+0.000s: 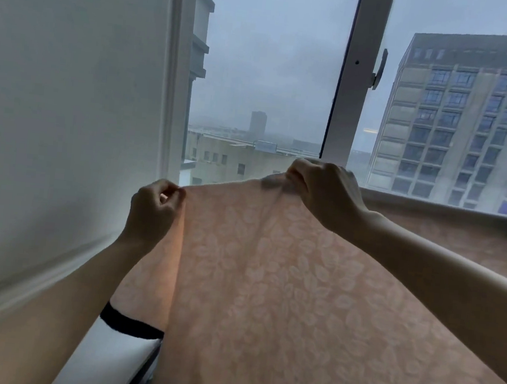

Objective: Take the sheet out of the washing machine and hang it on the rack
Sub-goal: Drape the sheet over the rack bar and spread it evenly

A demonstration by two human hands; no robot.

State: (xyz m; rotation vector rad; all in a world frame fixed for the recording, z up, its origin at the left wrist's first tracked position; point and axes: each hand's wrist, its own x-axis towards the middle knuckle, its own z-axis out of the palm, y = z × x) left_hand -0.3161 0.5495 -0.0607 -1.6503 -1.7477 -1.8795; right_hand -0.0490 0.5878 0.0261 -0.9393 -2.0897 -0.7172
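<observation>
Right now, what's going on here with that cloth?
A person holds a peach, leaf-patterned sheet up in front of a window. The left hand pinches its top left corner, and the right hand grips the top edge further right. The sheet hangs spread between them.

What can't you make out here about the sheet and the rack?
Head view:
- Rack: not visible; the sheet covers whatever lies under it.
- Sheet's lower edge: cut off by the bottom edge.
- Fingertips of the right hand: hidden by its own knuckles and the fabric.
- Washing machine: out of frame.
</observation>
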